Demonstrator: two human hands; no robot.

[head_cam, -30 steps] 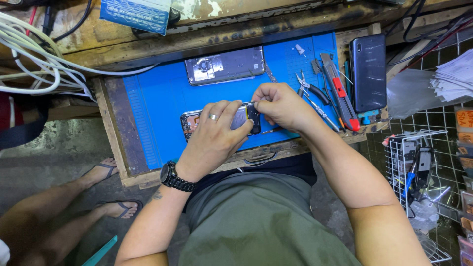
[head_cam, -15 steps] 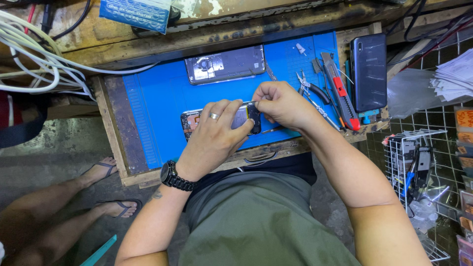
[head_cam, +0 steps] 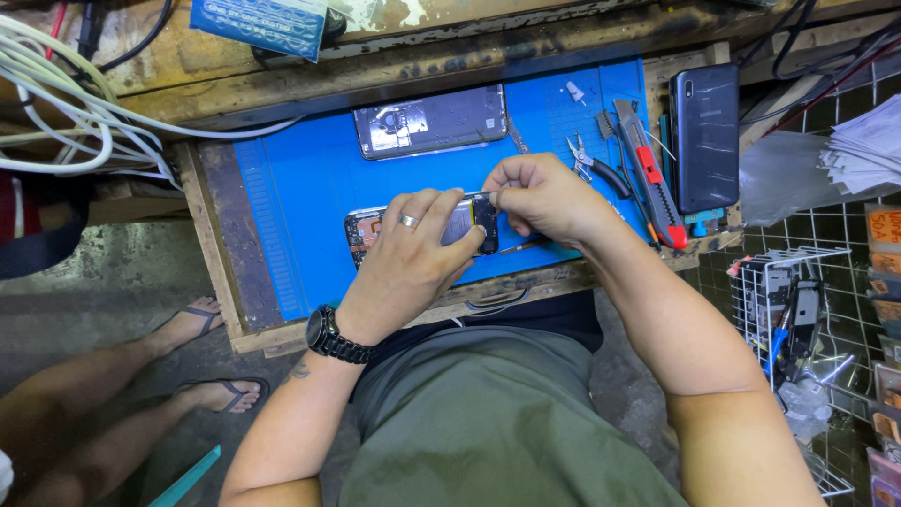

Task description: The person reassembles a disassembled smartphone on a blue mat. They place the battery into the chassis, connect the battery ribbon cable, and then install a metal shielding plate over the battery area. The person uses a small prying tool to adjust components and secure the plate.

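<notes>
Currently: opened phone lies on blue mat, tabletop centre. Left hand fingers clamped over it, steadying. Right hand fingers pinched together at its top edge; tool unclear. Judgement: disassembly mid-step; next move needs fine, steady prying.

Work mat: matt blue rubber-like sheet, frame centre. Bench: rough, worn wood. Upper-right phone: glossy black back. Basket, right edge: white-coated wire. Cutter: red/grey plastic w/ metal.
</notes>
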